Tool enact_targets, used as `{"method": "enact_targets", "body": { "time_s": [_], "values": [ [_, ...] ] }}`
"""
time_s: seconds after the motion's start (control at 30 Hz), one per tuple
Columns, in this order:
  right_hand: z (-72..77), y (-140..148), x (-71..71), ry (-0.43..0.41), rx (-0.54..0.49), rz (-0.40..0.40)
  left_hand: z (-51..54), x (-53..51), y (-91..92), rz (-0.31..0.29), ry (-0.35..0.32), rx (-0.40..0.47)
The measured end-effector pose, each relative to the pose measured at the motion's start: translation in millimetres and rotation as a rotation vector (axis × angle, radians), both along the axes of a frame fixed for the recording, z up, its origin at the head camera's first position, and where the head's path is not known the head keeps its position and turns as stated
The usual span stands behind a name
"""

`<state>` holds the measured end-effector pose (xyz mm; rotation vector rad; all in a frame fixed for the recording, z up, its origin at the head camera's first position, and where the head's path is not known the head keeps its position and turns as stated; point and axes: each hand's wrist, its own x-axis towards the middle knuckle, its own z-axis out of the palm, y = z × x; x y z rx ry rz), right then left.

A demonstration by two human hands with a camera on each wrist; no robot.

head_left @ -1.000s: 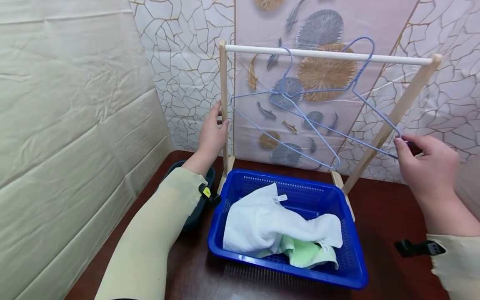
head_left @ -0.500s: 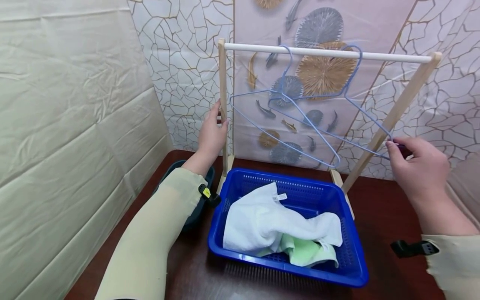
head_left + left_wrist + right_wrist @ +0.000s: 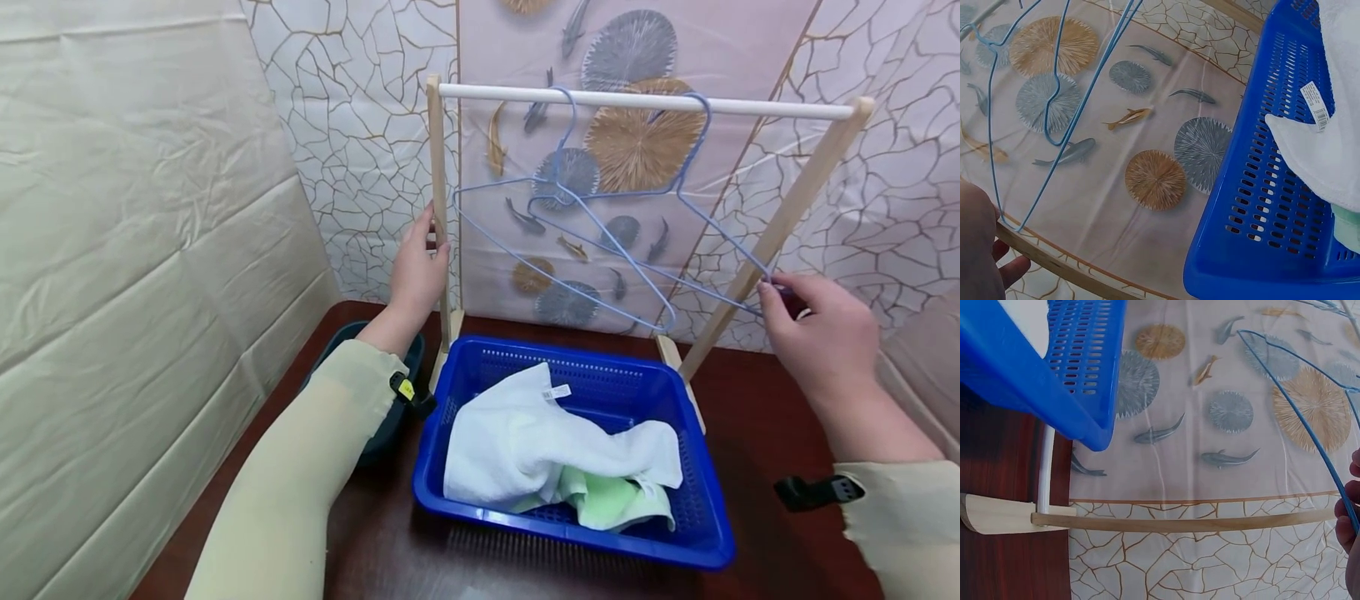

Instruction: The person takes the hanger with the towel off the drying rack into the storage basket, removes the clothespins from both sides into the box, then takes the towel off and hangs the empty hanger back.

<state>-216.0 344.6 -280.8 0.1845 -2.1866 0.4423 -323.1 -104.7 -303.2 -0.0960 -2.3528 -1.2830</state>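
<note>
My left hand (image 3: 418, 271) grips the left wooden post (image 3: 438, 150) of a small clothes rack, thumb in front and fingers partly behind. On the right, my right hand (image 3: 828, 337) pinches the lower right corner of a blue wire hanger (image 3: 684, 171). That hanger's hook rests over the rack's white rod (image 3: 495, 92). A second blue hanger (image 3: 557, 158) hangs left of it, and the two overlap in the head view. In the left wrist view, a hanger's end (image 3: 1016, 226) lies close by the post and left hand.
A blue plastic basket (image 3: 570, 535) stands before the rack, with a white towel (image 3: 502, 442) and a pale green cloth (image 3: 603, 498) inside. Partly behind the left arm is a dark green tub (image 3: 386, 437). Patterned cloth (image 3: 360, 150) covers the wall behind the dark red table (image 3: 757, 408).
My right hand has moved left with the hanger, and its hook has come down from above onto the rod. The left hand keeps its grip on the post.
</note>
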Motion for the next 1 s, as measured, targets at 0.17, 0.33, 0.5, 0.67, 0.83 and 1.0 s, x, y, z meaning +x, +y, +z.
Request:
{"method": "enact_targets", "body": {
  "time_s": [0.17,0.33,0.5,0.67,0.83,1.0],
  "values": [
    [-2.5,3,-0.9,0.02,0.026,0.023,-4.2,2.8,-4.1,-0.024,-0.011,0.021],
    [-3.6,4,1.6,0.023,0.061,0.026,-7.8,4.7,-9.2,-0.027,-0.003,0.041],
    [-3.7,4,3.3,0.014,0.035,0.025,-10.1,8.7,-17.3,-0.051,-0.019,0.055],
    [-7.5,8,5.1,0.013,-0.02,0.024,-16.3,19.1,-28.8,-0.066,-0.078,0.01],
    [-12.8,15,8.6,-0.089,-0.051,0.003,-25.7,33.4,-38.4,-0.092,-0.088,-0.049],
    [-25.2,25,17.5,-0.188,-0.082,-0.025,-32.3,54.6,-44.1,-0.145,-0.092,-0.132]
  ]
}}
